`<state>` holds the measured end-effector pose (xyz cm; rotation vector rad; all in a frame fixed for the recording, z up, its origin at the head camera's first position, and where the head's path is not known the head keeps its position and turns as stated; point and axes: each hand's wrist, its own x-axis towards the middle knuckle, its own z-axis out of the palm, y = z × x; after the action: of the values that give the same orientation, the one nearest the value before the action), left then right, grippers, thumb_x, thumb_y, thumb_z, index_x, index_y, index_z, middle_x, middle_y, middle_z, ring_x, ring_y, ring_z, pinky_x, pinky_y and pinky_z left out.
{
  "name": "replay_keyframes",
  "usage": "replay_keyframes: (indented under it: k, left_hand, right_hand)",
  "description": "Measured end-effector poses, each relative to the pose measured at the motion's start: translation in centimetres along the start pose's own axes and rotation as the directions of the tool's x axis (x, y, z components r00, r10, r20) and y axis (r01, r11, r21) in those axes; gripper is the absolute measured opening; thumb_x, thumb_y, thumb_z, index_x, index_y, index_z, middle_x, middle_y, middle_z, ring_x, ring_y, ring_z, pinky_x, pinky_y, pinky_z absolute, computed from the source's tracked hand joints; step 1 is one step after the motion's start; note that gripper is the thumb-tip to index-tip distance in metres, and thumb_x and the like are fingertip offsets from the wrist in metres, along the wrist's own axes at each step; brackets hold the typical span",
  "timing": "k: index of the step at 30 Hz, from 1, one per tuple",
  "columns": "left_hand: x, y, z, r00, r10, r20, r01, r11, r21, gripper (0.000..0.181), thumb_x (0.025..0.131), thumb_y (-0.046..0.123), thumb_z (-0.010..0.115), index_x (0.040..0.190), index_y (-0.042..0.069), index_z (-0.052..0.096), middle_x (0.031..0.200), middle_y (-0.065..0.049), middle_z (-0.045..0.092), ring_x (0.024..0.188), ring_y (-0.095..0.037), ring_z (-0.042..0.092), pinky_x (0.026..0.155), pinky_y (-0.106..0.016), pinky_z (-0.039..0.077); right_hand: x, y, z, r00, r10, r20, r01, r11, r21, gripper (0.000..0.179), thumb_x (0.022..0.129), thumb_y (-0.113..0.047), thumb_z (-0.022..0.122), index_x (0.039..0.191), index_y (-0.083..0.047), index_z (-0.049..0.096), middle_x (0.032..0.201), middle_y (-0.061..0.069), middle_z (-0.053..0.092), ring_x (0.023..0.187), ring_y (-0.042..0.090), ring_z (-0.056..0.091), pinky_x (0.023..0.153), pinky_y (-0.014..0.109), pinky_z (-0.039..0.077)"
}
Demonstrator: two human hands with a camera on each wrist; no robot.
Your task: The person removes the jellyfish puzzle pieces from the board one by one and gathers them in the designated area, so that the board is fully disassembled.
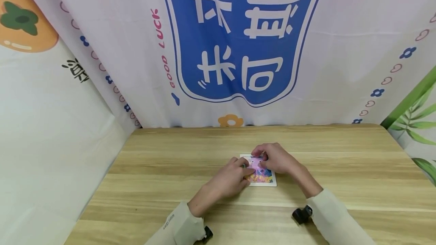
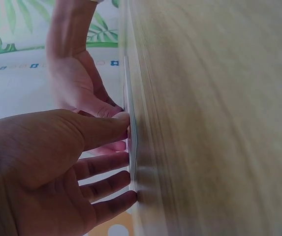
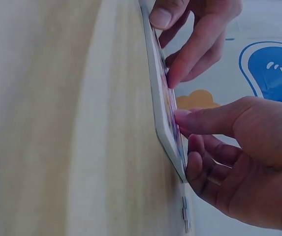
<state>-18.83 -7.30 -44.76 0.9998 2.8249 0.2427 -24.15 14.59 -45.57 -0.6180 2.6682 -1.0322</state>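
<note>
A small flat board (image 1: 274, 181) with a white border and a colourful pink, blue and yellow picture lies on the wooden table. It looks like a small puzzle, though its surface is mostly hidden by the fingers. My left hand (image 1: 233, 177) comes over its left side, fingertips touching the picture and border. From the far right, my right hand (image 1: 274, 158) reaches over it. In the right wrist view, the right thumb (image 3: 192, 120) presses the picture, and the bent fingers rest by the board's edge. No separate thing shows in either hand.
The wooden table (image 1: 153, 177) stretches around the board. A small thin piece (image 3: 185, 215) lies beyond the board in the right wrist view, its kind unclear. A printed cloth (image 1: 340, 67) hangs along the table's back edge.
</note>
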Motion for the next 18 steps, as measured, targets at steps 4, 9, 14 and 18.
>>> replay_keyframes:
  k: [4,9,14,18]
  left_hand:
    - [0.01,0.05,0.08,1.0,-0.002,0.0,0.002,1.0,0.001,0.04,0.104,0.026,0.072,0.144,0.02,0.071,0.144,-0.003,0.063,0.122,-0.019,0.056,0.104,-0.031,0.055]
    - [-0.02,0.06,0.09,1.0,0.01,-0.01,-0.01,1.0,0.021,0.039,0.104,0.026,0.073,0.143,0.02,0.072,0.142,-0.003,0.064,0.12,-0.019,0.057,0.103,-0.03,0.055]
    - [-0.02,0.03,0.12,1.0,0.015,-0.015,-0.014,1.0,0.024,0.039,0.104,0.026,0.073,0.143,0.02,0.072,0.142,-0.003,0.064,0.119,-0.02,0.057,0.102,-0.03,0.055]
    - [-0.03,0.03,0.08,1.0,0.011,-0.012,-0.01,1.0,0.027,0.039,0.104,0.027,0.072,0.143,0.02,0.071,0.142,-0.003,0.064,0.121,-0.02,0.057,0.103,-0.03,0.055]
  right_hand:
    - [0.5,0.22,-0.14,0.999,0.027,0.031,-0.028,0.998,0.051,0.036,0.088,0.01,0.075,0.12,-0.007,0.075,0.107,0.005,0.072,0.091,0.017,0.061,0.083,0.032,0.054]
    - [0.7,0.4,-0.1,0.997,0.047,0.055,-0.052,0.994,0.096,0.037,0.088,0.012,0.073,0.12,-0.007,0.074,0.107,0.005,0.071,0.09,0.018,0.057,0.081,0.03,0.05]
    - [0.56,0.42,-0.04,0.997,0.058,0.057,-0.063,0.993,0.101,0.034,0.09,0.01,0.073,0.119,-0.008,0.075,0.107,0.006,0.07,0.088,0.018,0.057,0.08,0.031,0.049]
    - [0.35,0.45,0.05,0.998,0.048,0.046,-0.052,0.994,0.099,0.033,0.091,0.008,0.073,0.118,-0.01,0.075,0.107,0.006,0.069,0.087,0.017,0.058,0.079,0.03,0.05]
